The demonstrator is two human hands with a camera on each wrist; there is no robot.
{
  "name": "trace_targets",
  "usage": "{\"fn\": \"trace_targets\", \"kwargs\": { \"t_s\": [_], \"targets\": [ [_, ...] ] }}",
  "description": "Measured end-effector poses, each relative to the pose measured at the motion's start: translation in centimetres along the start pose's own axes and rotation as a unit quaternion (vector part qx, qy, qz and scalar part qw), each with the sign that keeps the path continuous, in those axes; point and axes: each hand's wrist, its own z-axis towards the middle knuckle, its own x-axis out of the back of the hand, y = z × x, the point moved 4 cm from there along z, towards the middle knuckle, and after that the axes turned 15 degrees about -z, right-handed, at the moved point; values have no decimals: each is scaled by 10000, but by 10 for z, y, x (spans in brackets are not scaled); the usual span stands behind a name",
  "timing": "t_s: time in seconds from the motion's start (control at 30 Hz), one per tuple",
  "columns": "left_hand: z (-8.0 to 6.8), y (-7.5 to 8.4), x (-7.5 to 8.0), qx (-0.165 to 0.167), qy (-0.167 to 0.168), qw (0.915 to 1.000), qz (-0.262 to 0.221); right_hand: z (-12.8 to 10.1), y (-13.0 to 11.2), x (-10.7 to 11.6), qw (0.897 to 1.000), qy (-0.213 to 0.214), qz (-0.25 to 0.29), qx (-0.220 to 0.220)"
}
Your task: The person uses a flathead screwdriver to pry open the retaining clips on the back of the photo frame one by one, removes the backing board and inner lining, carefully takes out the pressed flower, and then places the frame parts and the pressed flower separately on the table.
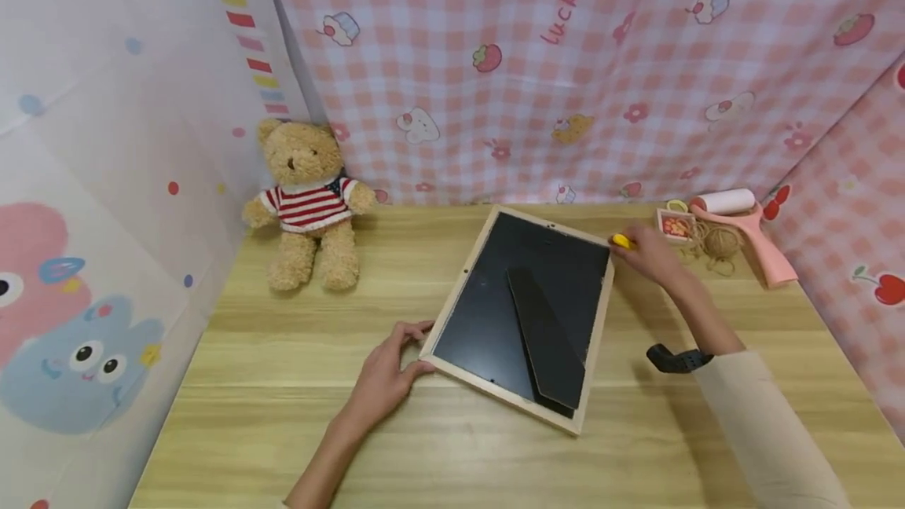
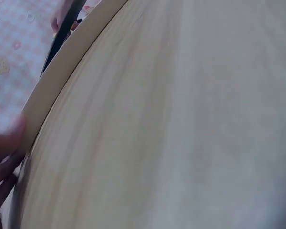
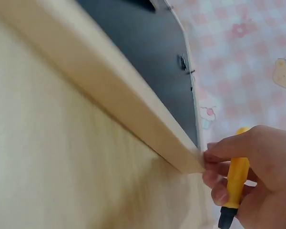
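A wooden picture frame (image 1: 591, 383) lies back side up on the table, its black backing (image 1: 467, 320) and black easel stand (image 1: 547, 340) showing. At the frame's near-left corner, my left hand (image 1: 385, 375) grips it, with the thumb on the near side and fingers along the left side. My right hand (image 1: 650, 255) is at the far-right corner, fingertips right against the wood in the right wrist view. Held in that same hand is a yellow, pen-like tool (image 3: 238, 181) with a black end; its exact kind is unclear. Small metal tabs (image 3: 183, 62) show along the backing's edge.
A teddy bear (image 1: 311, 206) in a striped shirt sits at the back left. Toward the back right are a ball of twine (image 1: 721, 242), a small picture frame (image 1: 675, 225) and a pink-handled lint roller (image 1: 760, 246). A checkered cloth (image 1: 452, 85) hangs behind the table.
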Motion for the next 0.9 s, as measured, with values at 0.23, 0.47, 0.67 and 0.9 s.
{"fn": "trace_targets", "kwargs": {
  "t_s": [0.23,0.47,0.67,0.9],
  "targets": [
    [9,4,0,-53,904,9954,309,-41,7,8,9998,7,-193,-111],
    [-5,13,-14,242,1215,9921,210,-67,-3,4,9986,219,-476,-30],
    [-15,19,-35,1005,526,9928,-374,-82,-16,4,9960,130,-874,-145],
    [-2,8,-46,866,-321,9957,16,-100,-11,-18,9922,210,-1211,-222]
  ]
}}
